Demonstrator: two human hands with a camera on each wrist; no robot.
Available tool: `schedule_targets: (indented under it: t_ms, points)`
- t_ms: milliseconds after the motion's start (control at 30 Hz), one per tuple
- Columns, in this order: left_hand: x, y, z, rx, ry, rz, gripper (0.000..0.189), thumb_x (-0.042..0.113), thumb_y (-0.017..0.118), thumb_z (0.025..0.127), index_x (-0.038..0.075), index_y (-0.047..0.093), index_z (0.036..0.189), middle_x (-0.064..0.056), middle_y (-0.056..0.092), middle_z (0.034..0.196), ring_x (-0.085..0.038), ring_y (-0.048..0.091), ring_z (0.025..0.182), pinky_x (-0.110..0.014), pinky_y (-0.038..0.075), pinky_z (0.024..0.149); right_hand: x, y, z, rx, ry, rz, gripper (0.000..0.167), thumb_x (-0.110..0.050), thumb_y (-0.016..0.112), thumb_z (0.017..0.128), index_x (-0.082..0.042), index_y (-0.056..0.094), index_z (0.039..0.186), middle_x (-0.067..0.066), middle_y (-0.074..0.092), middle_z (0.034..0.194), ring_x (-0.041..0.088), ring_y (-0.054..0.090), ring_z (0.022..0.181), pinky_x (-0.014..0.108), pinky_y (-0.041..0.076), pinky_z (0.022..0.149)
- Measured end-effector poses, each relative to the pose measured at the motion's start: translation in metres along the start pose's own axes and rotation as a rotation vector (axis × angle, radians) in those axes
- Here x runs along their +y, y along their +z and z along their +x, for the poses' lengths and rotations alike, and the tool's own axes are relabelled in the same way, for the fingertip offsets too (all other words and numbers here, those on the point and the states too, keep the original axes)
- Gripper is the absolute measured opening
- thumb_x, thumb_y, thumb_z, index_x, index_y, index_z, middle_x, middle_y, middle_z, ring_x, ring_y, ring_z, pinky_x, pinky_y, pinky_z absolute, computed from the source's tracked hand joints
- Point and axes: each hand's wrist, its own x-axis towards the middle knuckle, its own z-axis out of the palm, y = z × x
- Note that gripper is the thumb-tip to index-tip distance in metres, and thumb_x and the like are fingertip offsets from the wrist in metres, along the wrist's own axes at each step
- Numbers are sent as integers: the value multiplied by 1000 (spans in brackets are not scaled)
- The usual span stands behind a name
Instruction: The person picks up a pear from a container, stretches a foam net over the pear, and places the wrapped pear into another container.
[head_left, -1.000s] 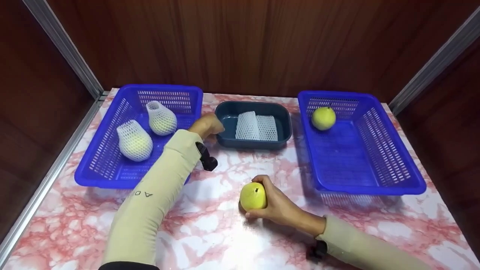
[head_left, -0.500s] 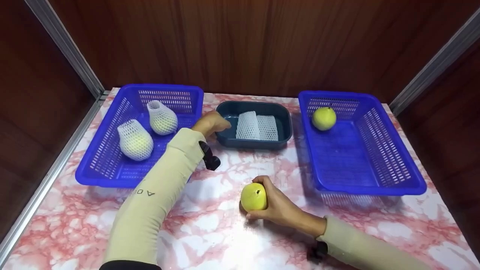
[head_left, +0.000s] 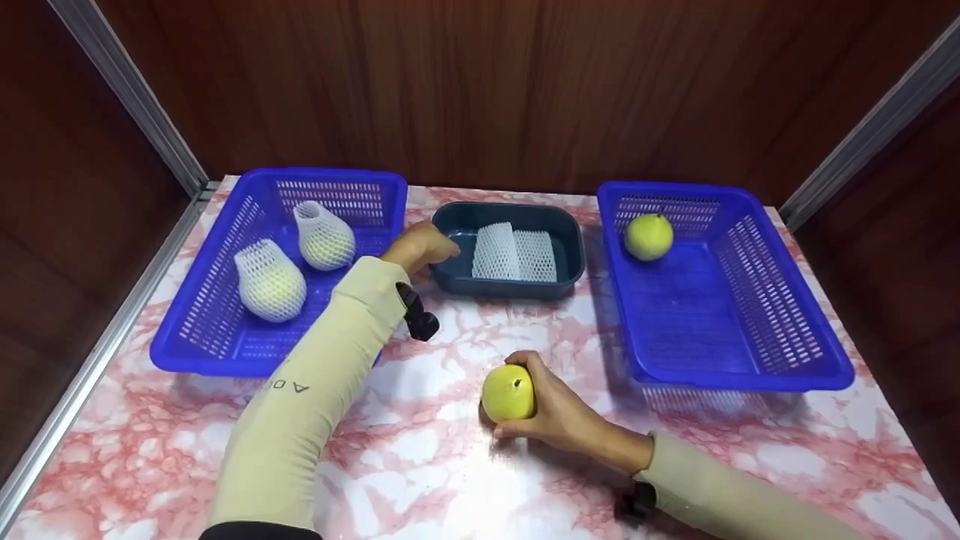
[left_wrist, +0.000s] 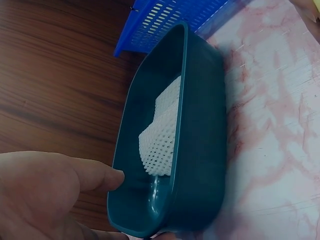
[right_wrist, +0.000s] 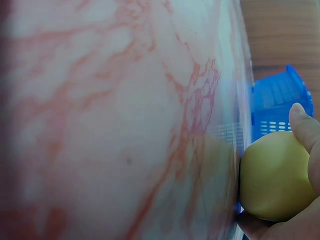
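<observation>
My right hand [head_left: 551,409] holds a yellow-green pear [head_left: 508,394] low over the table, its stem end facing up. In the right wrist view, the thumb [right_wrist: 302,122] and fingers curl around the pear [right_wrist: 275,175]. At the left end of a dark teal plastic box [head_left: 502,287], my left hand [head_left: 420,247] grips the end wall. The left wrist view shows the thumb [left_wrist: 107,177] reaching over the box's rim, while the other fingers are mostly hidden at the outside of that end. Two white foam fruit nets [head_left: 495,251] lie inside the box.
A blue basket [head_left: 202,365] at the left holds two pears in foam nets [head_left: 271,285]. Another blue basket [head_left: 750,379] at the right contains one bare pear [head_left: 649,237]. Wood-grain panels [head_left: 495,90] surround the marbled table [head_left: 420,480].
My left hand has moved slightly right, bringing its thumb over the left rim of the box. The right hand and its pear stay in place.
</observation>
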Motion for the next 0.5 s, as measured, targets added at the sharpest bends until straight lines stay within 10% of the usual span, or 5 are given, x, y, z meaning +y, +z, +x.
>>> schedule_targets:
  t_ms: [367,500]
  points:
    - [9,-4,-9,122,100,116,46,18,61,91,-7,58,130,-17,61,132,-28,56,115,-37,50,100,-2,-6,-3,-5,-13,-26,98,-30,94,72,1,36,144,17,54,137,28,60,118,50,51,98]
    - [14,-3,-7,201,182,75,24,16,60,91,-3,63,103,-11,63,103,-23,55,95,-29,50,82,-4,-8,-5,-13,-4,-18,98,-29,93,73,1,35,145,17,53,139,29,58,122,51,49,101]
